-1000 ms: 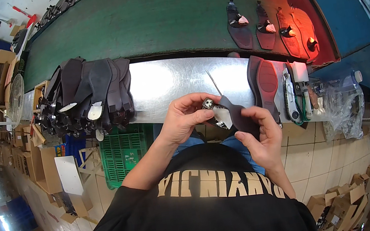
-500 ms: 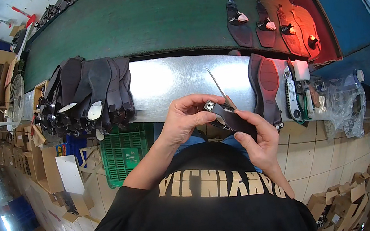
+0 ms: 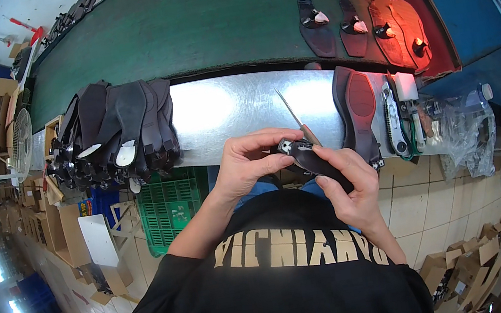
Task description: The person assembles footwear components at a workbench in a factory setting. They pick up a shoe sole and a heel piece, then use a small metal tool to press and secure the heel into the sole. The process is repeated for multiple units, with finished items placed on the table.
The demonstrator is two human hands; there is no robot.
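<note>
Between my two hands is a dark shoe sole [image 3: 308, 159], held tilted above the near edge of the metal table. My left hand [image 3: 250, 162] pinches its end, where a pale patch shows, with the thumb below and fingers over the top. The other end is gripped by my right hand [image 3: 353, 183], its thumb and fingers pressed together; part of the piece is hidden by them. A pointed tool with a brown handle [image 3: 310, 136] lies just beyond the sole, its thin blade angled away to the left. Whether a finger touches it I cannot tell.
A heap of dark soles [image 3: 131, 119] lies at the left of the metal table [image 3: 225, 115]. More soles [image 3: 356, 102] lie at right, beside a utility knife [image 3: 394, 122] and a clear plastic bag [image 3: 464, 134]. Several soles stand on the green belt [image 3: 211, 26]. A green crate [image 3: 171, 210] is below.
The sole has turned slightly in my hands, and less of its pale underside shows. My right hand has shifted a little. The whole view has tilted slightly.
</note>
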